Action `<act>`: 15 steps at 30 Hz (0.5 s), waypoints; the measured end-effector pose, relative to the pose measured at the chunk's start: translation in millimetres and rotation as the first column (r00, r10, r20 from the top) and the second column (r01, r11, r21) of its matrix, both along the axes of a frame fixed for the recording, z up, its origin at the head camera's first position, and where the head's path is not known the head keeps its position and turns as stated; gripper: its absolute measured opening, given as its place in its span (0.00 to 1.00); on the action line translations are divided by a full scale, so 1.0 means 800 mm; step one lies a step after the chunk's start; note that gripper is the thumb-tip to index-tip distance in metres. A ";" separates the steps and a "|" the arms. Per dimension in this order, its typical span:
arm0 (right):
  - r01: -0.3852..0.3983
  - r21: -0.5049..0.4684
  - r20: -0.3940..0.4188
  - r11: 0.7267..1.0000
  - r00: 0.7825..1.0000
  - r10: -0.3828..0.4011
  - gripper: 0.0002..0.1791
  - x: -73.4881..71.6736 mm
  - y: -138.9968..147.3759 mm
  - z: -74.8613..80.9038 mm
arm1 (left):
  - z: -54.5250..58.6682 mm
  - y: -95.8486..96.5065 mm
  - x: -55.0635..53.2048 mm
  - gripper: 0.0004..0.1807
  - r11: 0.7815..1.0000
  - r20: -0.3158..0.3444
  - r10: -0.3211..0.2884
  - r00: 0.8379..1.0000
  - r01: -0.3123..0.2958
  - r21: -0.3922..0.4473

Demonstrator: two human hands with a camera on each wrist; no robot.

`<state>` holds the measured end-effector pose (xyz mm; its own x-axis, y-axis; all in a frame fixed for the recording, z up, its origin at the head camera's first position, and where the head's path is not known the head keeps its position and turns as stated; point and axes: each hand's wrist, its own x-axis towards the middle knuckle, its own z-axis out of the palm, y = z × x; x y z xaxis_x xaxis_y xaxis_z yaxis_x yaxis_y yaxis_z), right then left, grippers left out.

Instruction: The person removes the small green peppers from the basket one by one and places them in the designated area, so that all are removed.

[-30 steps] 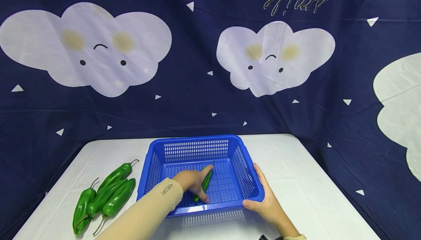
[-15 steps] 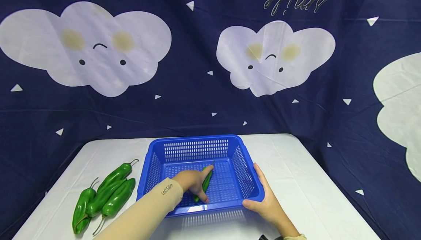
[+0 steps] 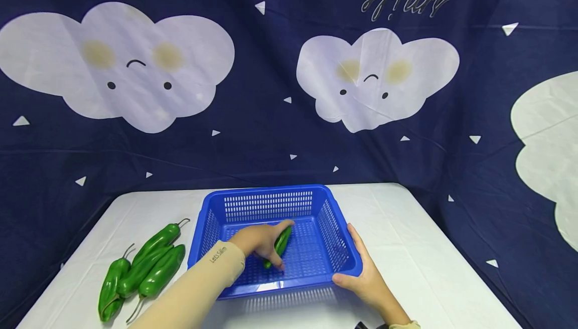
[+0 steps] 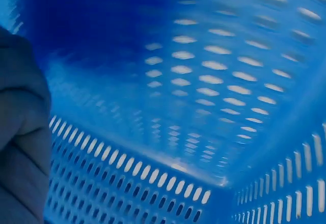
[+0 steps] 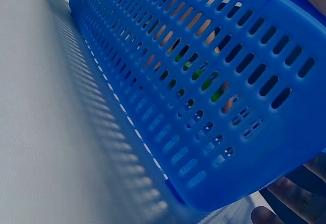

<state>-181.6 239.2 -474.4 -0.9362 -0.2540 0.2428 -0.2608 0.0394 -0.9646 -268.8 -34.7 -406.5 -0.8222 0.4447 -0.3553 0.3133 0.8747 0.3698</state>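
Observation:
Inside a blue plastic basket [image 3: 271, 194] on the table, my left hand [image 3: 262, 242] holds a long green chili pepper [image 3: 283, 241] from above, close over the basket floor. Its thumb and one finger show along the pepper, while the other fingers are hidden under the hand. My right hand [image 3: 368, 281] grips the basket's near right corner, thumb on the front rim and fingers along the outer right side. In the right wrist view, fingertips [image 5: 300, 198] show below that corner, and green glimpses of the pepper appear through the slots. The left wrist view shows mostly basket wall.
Several green chili peppers [image 3: 153, 269] lie in a cluster on the white table [image 3: 388, 218], left of the basket. A dark blue cloth [image 3: 262, 68] printed with clouds hangs behind the table.
Over the last half second my left hand has shifted slightly left and away from the front rim, and the pepper has moved with it. My right hand and the basket stay nearly in place.

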 end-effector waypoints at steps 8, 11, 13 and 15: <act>0.010 0.014 -0.016 1.000 1.000 -0.010 0.65 -0.001 0.001 -0.002 | 0.021 -0.008 -0.007 0.59 0.991 0.011 -0.032 0.999 0.031 0.131; 0.006 0.007 -0.014 1.000 1.000 -0.006 0.65 -0.001 0.001 -0.002 | 0.033 -0.012 -0.007 0.60 0.987 -0.003 -0.041 0.999 0.041 0.155; -0.001 -0.002 -0.009 1.000 1.000 0.001 0.64 -0.001 0.001 -0.002 | 0.042 -0.017 -0.007 0.60 0.984 -0.016 -0.045 0.999 0.047 0.172; -0.004 -0.005 -0.010 1.000 1.000 0.004 0.64 -0.002 0.001 -0.001 | 0.051 -0.024 -0.006 0.61 0.981 -0.031 -0.046 0.998 0.051 0.189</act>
<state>-182.9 239.8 -475.3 -0.9327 -0.2567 0.2533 -0.2705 0.0333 -0.9622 -273.9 -53.9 -365.8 -0.8061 0.5411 -0.2396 0.3652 0.7734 0.5182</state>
